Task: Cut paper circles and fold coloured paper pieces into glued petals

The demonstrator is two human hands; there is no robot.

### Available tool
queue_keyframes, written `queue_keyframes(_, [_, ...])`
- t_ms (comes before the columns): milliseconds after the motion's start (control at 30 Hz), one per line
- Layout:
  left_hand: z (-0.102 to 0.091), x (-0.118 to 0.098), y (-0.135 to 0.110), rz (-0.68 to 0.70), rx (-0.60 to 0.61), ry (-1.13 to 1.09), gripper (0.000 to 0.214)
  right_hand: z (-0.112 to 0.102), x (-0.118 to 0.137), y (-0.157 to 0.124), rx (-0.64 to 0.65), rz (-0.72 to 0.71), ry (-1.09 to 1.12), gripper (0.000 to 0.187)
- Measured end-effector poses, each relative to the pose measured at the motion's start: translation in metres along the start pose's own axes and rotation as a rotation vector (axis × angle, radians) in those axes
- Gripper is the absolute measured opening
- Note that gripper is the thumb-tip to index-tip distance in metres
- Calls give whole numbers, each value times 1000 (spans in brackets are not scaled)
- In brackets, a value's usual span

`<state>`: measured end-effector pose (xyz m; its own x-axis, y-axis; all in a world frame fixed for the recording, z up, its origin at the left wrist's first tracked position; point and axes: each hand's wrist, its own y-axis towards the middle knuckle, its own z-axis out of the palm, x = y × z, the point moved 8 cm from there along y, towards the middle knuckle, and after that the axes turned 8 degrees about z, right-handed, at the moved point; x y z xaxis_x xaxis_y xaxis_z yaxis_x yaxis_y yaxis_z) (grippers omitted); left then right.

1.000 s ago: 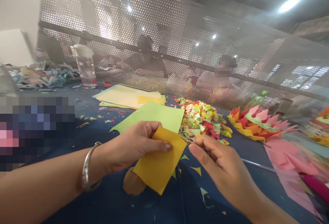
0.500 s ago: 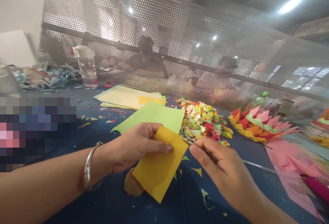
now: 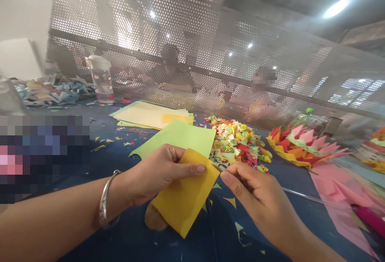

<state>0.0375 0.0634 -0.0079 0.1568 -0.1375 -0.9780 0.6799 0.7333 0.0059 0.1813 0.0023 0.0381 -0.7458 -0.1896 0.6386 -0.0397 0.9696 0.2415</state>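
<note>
My left hand [image 3: 168,170], a silver bangle on its wrist, pinches a yellow sheet of paper [image 3: 185,198] between thumb and fingers. The sheet is held tilted above the blue table. Close to the paper's right corner, my right hand [image 3: 252,190] has its thumb and forefinger pressed together. A thin dark sliver shows at those fingertips, too small to name. Behind the left hand lies a light green sheet [image 3: 180,138]. A round brown piece [image 3: 155,217] shows partly under the yellow sheet's lower left edge.
Beyond the green sheet lies a stack of pale paper [image 3: 144,113]. A heap of colourful folded paper pieces [image 3: 237,138] stands right of it, then a spiky paper piece [image 3: 300,148] and pink paper [image 3: 333,190]. A lidded cup [image 3: 102,79] stands left, before a perforated screen [image 3: 192,49].
My left thumb has shifted slightly right across the yellow paper, and the paper has moved slightly left. My right hand's fingers remain pressed together, slightly closer to the paper's corner.
</note>
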Motion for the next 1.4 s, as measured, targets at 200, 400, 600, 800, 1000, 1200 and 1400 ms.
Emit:
queue_keyframes(200, [0, -1, 0, 1, -10, 24, 35, -1, -2, -1, -14, 3, -21, 37])
queue_keyframes(400, [3, -1, -1, -16, -1, 31, 29, 1, -3, 0, 13, 18, -16, 38])
queue_keyframes(600, [5, 0, -3, -22, 31, 25, 28, 2, -3, -1, 34, 20, -32, 39])
queue_keyframes(800, [6, 3, -3, -43, 45, -14, 26, 2, -1, -1, 35, 22, -8, 38])
queue_keyframes(1000, [7, 9, -4, -80, 61, -26, 29, 4, -3, -1, 41, 13, -28, 38])
queue_keyframes(1200, [10, 9, -5, -102, 59, -58, 23, 5, -3, 0, 45, 17, -36, 38])
queue_keyframes(1400, [10, 10, -3, -91, 49, -71, 23, 6, -4, -1, 39, 5, -49, 37])
